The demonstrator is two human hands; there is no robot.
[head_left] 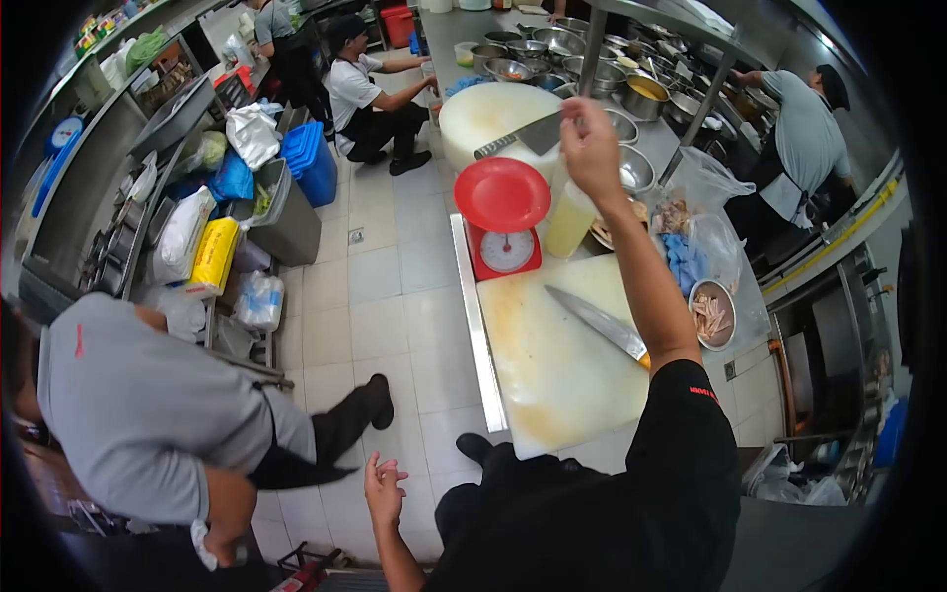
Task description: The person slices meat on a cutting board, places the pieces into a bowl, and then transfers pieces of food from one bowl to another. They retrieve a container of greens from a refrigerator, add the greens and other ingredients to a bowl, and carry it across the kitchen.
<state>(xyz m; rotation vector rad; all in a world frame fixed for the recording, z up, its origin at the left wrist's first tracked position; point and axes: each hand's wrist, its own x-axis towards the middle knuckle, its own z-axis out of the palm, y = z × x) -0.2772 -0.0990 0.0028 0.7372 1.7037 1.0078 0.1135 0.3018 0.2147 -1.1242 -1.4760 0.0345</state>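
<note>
My right hand (590,148) is raised over the far end of the worktop with its fingers curled in; whatever they may hold is hidden. Just beside it in the view, a cleaver (541,134) lies on a thick round chopping block (473,111). Below the hand stands a clear bottle of yellow liquid (569,223), next to a red dial scale (505,249) with a red pan (501,194). Nearer, a knife (597,324) with a yellow handle rests on a white cutting board (547,370). My left hand (385,490) hangs over the floor, fingers loosely apart, holding nothing.
A metal bowl of pale meat strips (711,316) and plastic bags (715,247) sit right of the board. Many metal bowls (559,41) crowd the far counter. One person (158,409) stands close on my left; another (370,99) squats ahead. A blue bin (308,163) stands left.
</note>
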